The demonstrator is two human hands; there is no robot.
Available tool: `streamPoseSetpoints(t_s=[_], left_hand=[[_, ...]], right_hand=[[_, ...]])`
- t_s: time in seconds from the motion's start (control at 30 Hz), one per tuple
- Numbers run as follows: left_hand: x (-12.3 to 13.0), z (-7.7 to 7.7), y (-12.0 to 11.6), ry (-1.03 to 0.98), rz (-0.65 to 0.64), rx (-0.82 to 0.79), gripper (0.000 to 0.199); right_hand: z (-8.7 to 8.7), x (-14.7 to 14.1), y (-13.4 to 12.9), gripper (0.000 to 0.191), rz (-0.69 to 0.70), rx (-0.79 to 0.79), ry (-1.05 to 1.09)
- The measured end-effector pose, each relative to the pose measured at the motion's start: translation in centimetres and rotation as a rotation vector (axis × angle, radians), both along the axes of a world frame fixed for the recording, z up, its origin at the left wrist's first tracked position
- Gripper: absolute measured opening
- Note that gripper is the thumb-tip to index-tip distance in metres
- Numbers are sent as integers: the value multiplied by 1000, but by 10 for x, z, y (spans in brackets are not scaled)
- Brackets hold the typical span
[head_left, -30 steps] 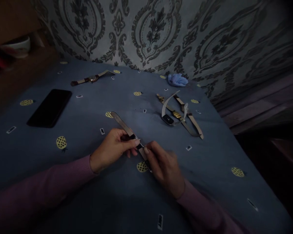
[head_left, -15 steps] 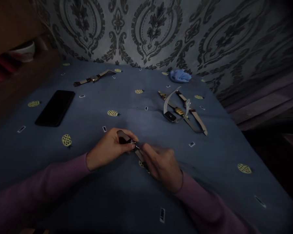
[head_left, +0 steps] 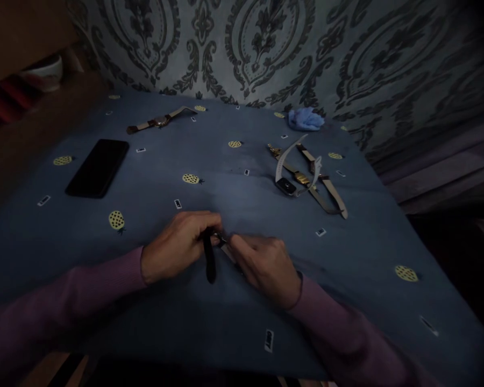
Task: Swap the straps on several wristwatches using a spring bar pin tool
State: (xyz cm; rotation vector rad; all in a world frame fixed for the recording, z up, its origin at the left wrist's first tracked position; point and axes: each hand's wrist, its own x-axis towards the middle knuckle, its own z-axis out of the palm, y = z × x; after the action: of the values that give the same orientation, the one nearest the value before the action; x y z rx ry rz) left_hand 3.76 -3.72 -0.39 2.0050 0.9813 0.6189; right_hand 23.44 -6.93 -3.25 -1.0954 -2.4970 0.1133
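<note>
A wristwatch with a dark strap is between my hands, above the front part of the table. My left hand pinches it near the case, and one strap half hangs down from there. The fingers of my right hand are closed at the other side of the case, over the second strap half. Whether a small tool is in the right fingers is hidden. Ahead on the right lie a smartwatch with a pale strap, a gold-coloured watch and a brown-strapped watch, overlapping.
A black phone lies on the left of the blue patterned tablecloth. Behind it rests another watch. A crumpled blue cloth sits near the patterned wall. At the far left, a bowl stands on a shelf.
The dark strap half that was bent up by my left fingers now hangs down toward me. Both hands stay close together around the watch. The view has shifted slightly.
</note>
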Motion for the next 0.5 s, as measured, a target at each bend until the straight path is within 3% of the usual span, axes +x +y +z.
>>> streamPoseSetpoints(t_s=[0.27, 0.5], left_hand=[[-9, 2, -9, 37, -38, 42, 20], [-14, -3, -19, 43, 4, 96, 19]], right_hand=[[5, -7, -2, 35, 11, -47, -7], [8, -14, -9, 28, -23, -43, -51]])
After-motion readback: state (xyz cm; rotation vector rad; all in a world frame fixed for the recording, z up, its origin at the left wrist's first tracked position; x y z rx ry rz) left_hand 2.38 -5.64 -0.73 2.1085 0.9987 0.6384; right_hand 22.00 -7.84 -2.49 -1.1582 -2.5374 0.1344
